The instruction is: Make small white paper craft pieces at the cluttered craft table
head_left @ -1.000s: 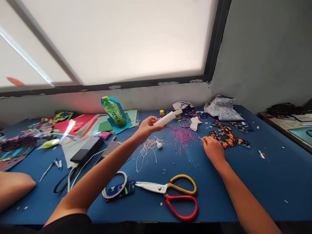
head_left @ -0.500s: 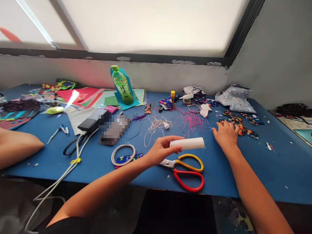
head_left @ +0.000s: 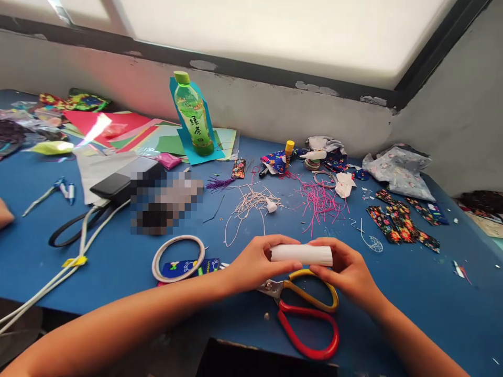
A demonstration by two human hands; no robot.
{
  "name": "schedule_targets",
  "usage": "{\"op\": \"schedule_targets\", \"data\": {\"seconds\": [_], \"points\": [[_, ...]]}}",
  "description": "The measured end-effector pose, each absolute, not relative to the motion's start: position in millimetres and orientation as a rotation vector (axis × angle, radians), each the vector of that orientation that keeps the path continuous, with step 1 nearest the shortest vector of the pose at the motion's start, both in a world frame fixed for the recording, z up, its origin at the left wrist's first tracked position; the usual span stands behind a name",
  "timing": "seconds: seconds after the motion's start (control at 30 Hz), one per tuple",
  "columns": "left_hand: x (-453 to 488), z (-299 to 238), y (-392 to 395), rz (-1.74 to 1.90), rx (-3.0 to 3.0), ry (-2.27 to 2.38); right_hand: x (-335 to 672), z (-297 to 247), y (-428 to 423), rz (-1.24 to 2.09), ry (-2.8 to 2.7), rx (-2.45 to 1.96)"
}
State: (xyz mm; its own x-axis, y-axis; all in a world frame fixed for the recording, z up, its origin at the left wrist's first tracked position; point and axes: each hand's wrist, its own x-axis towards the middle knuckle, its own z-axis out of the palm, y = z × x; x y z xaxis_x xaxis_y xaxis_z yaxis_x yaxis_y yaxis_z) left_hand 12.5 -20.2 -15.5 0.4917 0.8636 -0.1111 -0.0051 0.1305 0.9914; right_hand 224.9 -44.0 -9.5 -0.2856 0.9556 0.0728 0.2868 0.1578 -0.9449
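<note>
Both hands are together above the table, one at each end of a smooth white tube [head_left: 302, 255] lying level. My left hand [head_left: 261, 262] is closed round its left end, thumb below and fingers on top. At the right end, the thumb and fingers of my right hand [head_left: 345, 267] pinch the tube. Just below the hands lie scissors [head_left: 283, 309] with one yellow and one red handle, their blades partly hidden by my left hand. A roll of tape [head_left: 157, 260] rests left of my left wrist on a blue patterned fabric piece [head_left: 176, 268].
Beyond the hands lie white cords [head_left: 245, 204], pink cords [head_left: 320, 201] and dark floral fabric pieces [head_left: 401, 217]. A green tea bottle [head_left: 195, 123] stands at the back near coloured paper [head_left: 129, 131]. On the left are a black box [head_left: 121, 180] with cables and another person's arm [head_left: 4, 213].
My right hand has left the floral fabric pieces and moved left to the tube, taking its right end. My left hand still holds the tube. The view has shifted and tilted.
</note>
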Motion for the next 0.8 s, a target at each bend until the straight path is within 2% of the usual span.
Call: {"op": "schedule_targets", "data": {"seconds": [0.3, 0.8], "points": [[4, -13, -31, 0.762, 1.456, 0.82, 212, 0, -63, 1.174, -1.572, -1.177], [6, -8, -36, 0.672, 1.127, 0.839, 217, -2, -65, 1.057, -1.639, -1.12]]}}
